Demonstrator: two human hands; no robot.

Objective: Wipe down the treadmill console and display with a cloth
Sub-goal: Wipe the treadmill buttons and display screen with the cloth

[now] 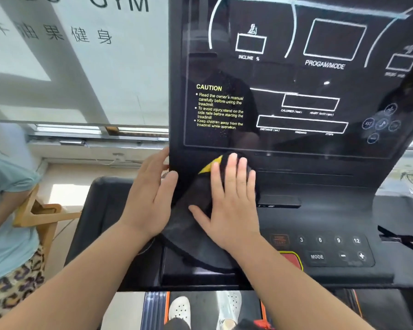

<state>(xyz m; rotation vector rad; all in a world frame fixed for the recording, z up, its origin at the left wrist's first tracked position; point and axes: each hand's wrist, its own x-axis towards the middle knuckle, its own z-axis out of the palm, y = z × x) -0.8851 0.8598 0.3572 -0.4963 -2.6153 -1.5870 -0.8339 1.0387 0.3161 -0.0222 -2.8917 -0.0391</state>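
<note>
Nearest, the keypad [332,248] with its MODE and number keys lies uncovered to the right of the arms. Just beyond, the right hand [231,201] presses flat on the black, yellow-cornered cloth [188,234], fingers straight and slightly apart, against the lower left of the console [320,186]. The left hand [153,194] rests open on the console's left edge, fingers straight, touching the cloth's side. Farther up, the display [296,79] shows pale specks near the caution text, so it looks unwiped; most of the job seems left.
</note>
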